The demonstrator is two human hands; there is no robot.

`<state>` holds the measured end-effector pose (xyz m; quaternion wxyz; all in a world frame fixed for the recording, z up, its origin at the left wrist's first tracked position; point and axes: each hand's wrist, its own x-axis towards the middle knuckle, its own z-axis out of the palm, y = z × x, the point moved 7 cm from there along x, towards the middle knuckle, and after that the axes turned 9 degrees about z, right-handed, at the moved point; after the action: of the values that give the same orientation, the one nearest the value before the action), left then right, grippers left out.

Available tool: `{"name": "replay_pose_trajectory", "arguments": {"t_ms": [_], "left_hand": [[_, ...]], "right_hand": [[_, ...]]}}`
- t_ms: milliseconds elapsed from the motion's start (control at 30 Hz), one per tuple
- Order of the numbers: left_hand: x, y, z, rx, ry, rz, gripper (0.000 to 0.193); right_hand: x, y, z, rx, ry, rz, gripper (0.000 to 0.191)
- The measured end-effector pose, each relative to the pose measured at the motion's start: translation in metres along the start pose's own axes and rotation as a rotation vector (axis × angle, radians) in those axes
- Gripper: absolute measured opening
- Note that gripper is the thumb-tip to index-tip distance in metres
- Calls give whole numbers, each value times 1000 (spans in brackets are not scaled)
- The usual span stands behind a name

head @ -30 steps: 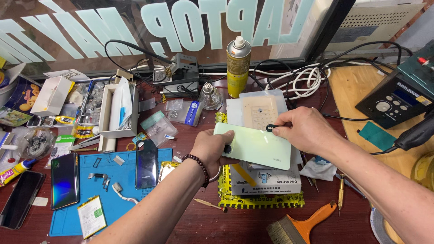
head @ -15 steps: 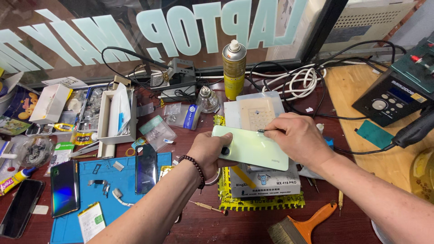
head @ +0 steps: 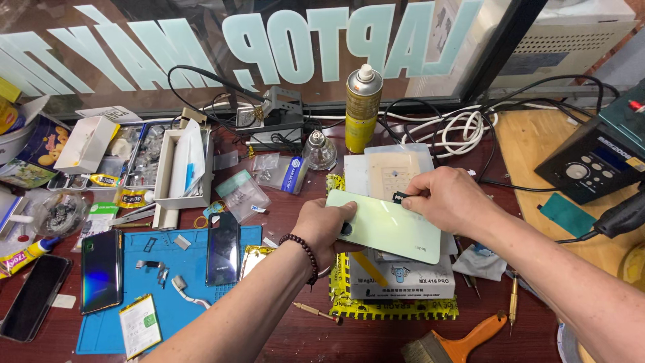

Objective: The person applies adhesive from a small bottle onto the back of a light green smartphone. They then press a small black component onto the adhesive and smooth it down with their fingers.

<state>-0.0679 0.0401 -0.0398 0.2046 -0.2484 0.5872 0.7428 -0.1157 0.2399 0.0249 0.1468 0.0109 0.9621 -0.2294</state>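
Both forearms reach in from the near edge of the worktop and meet over its middle. The left hand (head: 324, 228), a bead bracelet (head: 304, 254) on its wrist, is curled around the left end of a pale green phone back (head: 386, 226), thumb on top beside the camera hole, fingers tucked underneath. The right hand (head: 449, 198) comes in from the right with its wrist bent down, fingers pinched narrow on a small dark pick (head: 400, 197) at the back's far edge. The phone back is held slightly tilted, just above a white box (head: 403, 282) lying on a yellow mat (head: 393, 308). Left of them is a blue mat (head: 168, 296) with a dark phone (head: 222, 248) on it. A yellow spray can (head: 363, 107) stands towards the far edge, by the window.
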Motion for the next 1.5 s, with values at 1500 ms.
{"name": "replay_pose_trajectory", "arguments": {"t_ms": [1500], "left_hand": [[5,-5,-3,12,-54,10,31]], "right_hand": [[-2,-1,-6,27,-86,-49,23]]}}
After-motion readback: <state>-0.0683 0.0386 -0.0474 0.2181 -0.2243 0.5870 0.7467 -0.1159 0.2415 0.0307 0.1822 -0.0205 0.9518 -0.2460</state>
